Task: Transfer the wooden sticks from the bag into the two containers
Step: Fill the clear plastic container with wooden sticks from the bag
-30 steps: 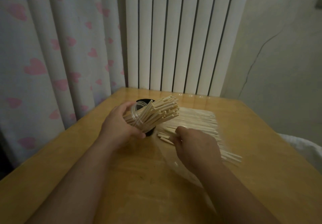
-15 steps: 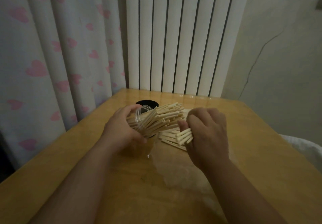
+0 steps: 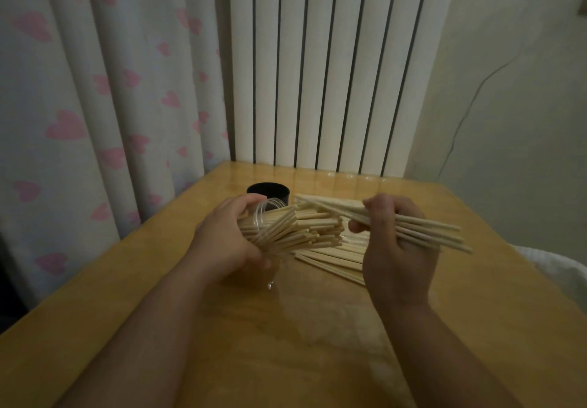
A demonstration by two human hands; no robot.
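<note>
Above the light wooden table [image 3: 476, 296], the right hand [image 3: 394, 248] has lifted off the pile since half a second ago. Its grip is now curled round a bundle of long pale wooden sticks [image 3: 428, 229] that juts toward the table's right edge. The left hand [image 3: 225, 242] keeps its grip wrapped round the clear plastic container [image 3: 270, 213], tilted and crammed with sticks that fan toward the right hand. The loose sticks [image 3: 330, 256] lie below, and the black cylindrical container [image 3: 268, 193] stands behind near the far edge.
</note>
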